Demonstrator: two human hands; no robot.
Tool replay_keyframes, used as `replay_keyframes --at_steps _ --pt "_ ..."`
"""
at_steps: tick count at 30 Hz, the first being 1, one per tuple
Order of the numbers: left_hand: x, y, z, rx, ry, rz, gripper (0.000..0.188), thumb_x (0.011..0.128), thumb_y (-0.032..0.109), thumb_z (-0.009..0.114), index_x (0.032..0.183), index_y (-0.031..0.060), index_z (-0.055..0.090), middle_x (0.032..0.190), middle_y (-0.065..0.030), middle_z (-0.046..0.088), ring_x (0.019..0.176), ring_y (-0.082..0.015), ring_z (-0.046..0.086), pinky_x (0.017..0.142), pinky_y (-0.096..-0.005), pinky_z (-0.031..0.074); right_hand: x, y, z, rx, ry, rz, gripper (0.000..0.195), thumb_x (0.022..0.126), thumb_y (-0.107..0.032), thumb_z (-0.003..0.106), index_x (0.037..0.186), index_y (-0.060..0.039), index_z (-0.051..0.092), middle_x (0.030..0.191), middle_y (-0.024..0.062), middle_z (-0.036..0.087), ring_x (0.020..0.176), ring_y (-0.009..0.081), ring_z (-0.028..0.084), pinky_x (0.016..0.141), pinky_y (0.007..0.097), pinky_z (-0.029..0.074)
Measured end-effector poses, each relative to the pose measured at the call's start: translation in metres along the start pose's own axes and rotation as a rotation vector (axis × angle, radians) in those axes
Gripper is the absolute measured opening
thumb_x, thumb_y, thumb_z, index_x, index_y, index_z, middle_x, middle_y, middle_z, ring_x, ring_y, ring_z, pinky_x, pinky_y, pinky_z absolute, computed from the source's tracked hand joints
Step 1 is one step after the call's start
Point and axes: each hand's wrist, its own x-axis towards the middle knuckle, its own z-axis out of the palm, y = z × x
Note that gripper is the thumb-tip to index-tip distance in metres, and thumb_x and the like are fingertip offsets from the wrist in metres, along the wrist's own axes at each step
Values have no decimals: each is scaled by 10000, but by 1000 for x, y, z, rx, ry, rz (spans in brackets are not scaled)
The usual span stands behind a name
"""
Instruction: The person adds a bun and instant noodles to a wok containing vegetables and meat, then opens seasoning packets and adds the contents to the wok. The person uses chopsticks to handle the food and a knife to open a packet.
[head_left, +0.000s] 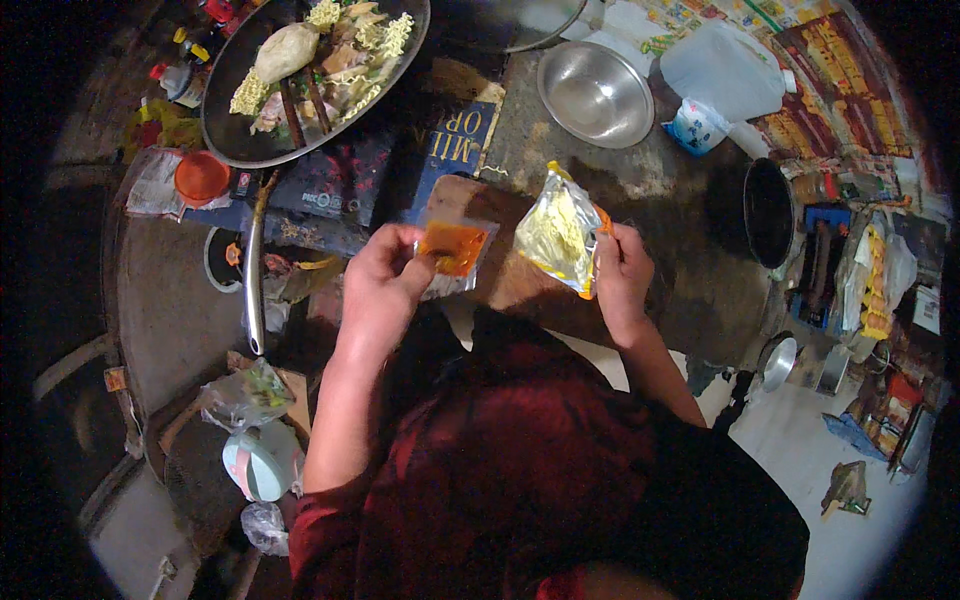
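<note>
My left hand pinches a clear seasoning sachet with orange-red contents by its left edge. In my right hand is an opened foil noodle packet, gripped at its right side, with pale noodle pieces showing at its silvery inner face. Below both hands lies a wooden cutting board, partly hidden by the sachet. At the upper left a frying pan holds a round noodle cake, broken dry noodles, other food pieces and a pair of dark chopsticks.
The pan's steel handle sticks out toward me on the left. A metal bowl stands at the back, beside a translucent plastic jug and a blue-white packet. An orange lid or cup sits left of the pan. A dark round pan is at right.
</note>
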Motion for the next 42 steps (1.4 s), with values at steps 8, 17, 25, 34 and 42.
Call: replay_keyframes --at_steps 8,17,25,34,42 --pt "-55 34 -55 -131 141 54 194 900 -49 598 1077 29 611 958 26 615 841 -46 553 727 -204 442 63 -64 9 -150 13 -516 186 906 -86 675 1078 -17 687 882 204 707 794 351 715 713 388 560" --pt "-94 56 -139 -300 357 203 200 891 -45 592 1068 46 598 1003 -3 635 893 -71 590 793 -223 481 133 -230 48 -512 -16 -906 184 885 -88 704 1065 -51 717 931 141 731 824 304 716 732 369 567" --pt "-96 45 -202 -342 496 287 218 889 -38 596 1093 37 600 1018 -7 635 897 -72 588 801 -216 473 170 -331 122 -759 67 -1502 172 841 -119 646 1004 -93 696 705 41 624 626 226 646 561 357 519" --pt "-87 34 -241 -341 506 228 217 889 -28 601 1094 44 600 984 14 619 845 -50 563 733 -201 449 199 -344 190 -1045 -157 -1775 81 757 -129 629 804 -71 599 664 39 584 592 193 654 499 334 517" --pt "-80 31 -259 -334 501 248 229 886 -31 593 1103 40 602 973 11 623 792 -45 550 683 -202 444 214 -342 213 -1080 -207 -1788 42 724 -150 630 709 -112 637 644 56 631 571 192 668 466 331 516"
